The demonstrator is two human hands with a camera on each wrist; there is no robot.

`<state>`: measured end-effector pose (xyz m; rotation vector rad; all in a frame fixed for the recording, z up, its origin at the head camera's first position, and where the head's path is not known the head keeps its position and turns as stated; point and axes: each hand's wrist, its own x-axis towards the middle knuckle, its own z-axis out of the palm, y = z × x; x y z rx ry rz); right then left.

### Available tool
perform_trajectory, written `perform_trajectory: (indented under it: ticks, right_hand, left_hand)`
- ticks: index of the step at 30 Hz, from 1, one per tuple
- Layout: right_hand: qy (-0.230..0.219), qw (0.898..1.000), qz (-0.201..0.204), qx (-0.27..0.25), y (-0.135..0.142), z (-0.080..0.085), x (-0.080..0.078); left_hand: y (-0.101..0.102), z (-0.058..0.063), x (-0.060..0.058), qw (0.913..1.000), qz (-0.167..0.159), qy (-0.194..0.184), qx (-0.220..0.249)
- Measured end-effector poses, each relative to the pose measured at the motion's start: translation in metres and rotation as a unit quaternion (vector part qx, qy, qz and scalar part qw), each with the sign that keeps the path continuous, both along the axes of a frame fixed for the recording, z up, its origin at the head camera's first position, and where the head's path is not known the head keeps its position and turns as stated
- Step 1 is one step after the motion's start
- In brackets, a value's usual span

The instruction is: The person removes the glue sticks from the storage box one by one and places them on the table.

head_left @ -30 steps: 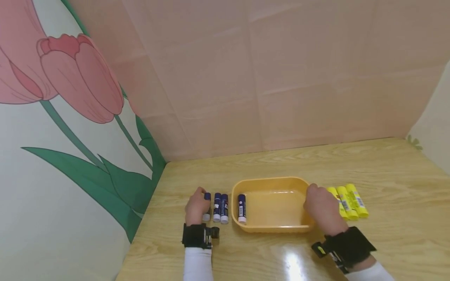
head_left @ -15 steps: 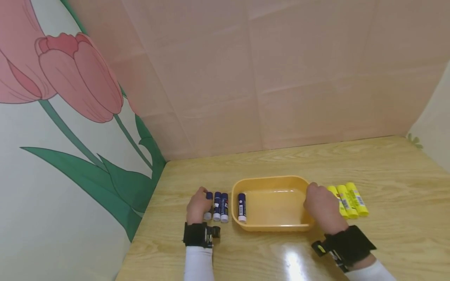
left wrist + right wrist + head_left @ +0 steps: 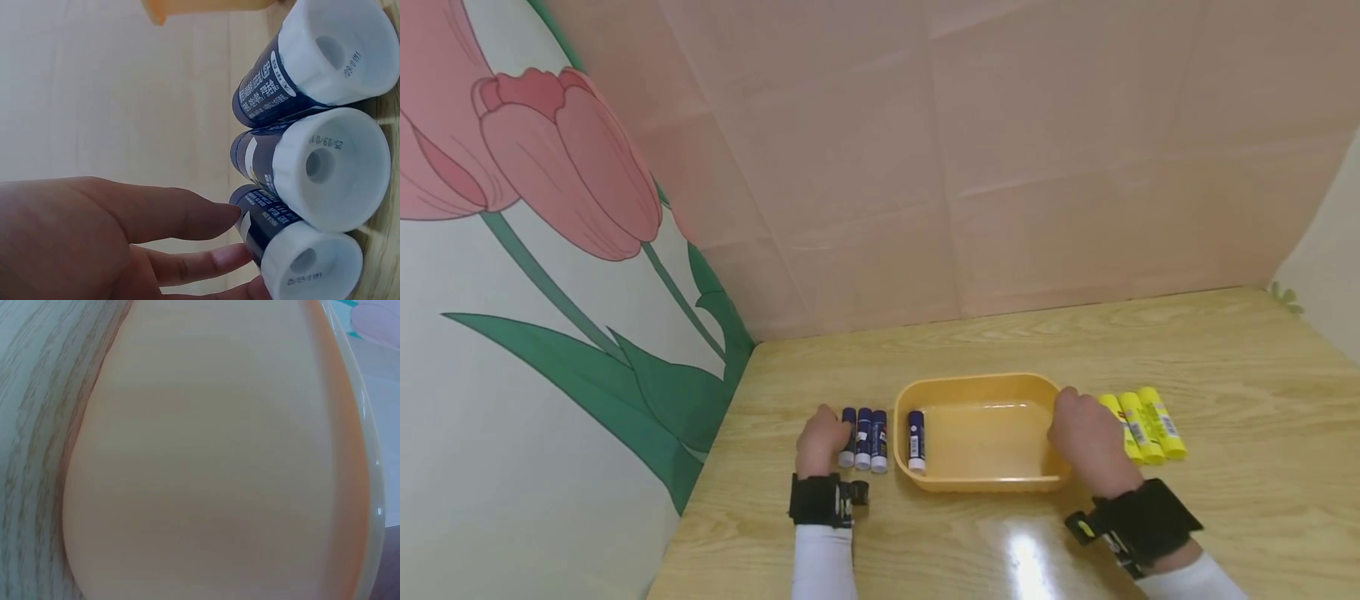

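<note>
Three dark-blue glue sticks with white bases lie side by side left of the yellow-orange tray (image 3: 977, 380). My left hand (image 3: 822, 442) is at the outermost blue glue stick (image 3: 847, 457). In the left wrist view, the thumb (image 3: 187, 215) and fingers are nearly straight, their tips against that stick's outer side. Beside it lie the middle glue stick (image 3: 863, 440) and the one nearest the tray (image 3: 879, 442). Another blue glue stick (image 3: 916, 442) lies inside the tray at its left end. My right hand (image 3: 1093, 442) grips the tray's right rim; its fingertips are hidden.
Right of the tray, partly behind my right hand, lie three yellow glue sticks (image 3: 1138, 429) in a row. The wooden table (image 3: 955, 542) meets a pinkish covered wall (image 3: 940, 208) at the back. A tulip mural covers the left wall.
My left hand has brought the outermost blue glue stick rightward, closing the gap to the other two. The right hand and the tray have stayed in place.
</note>
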<state>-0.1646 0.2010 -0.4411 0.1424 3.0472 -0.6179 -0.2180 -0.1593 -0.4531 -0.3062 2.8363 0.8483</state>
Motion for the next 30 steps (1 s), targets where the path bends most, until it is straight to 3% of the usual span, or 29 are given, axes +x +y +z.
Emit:
perform_trajectory:
  ticks: [30]
  right_hand:
    - [0.001, 1.000, 0.003, 0.000, 0.0002, -0.0014, -0.0006]
  left_hand:
    - [0.0049, -0.0008, -0.0009, 0.9994, 0.004, -0.016, 0.031]
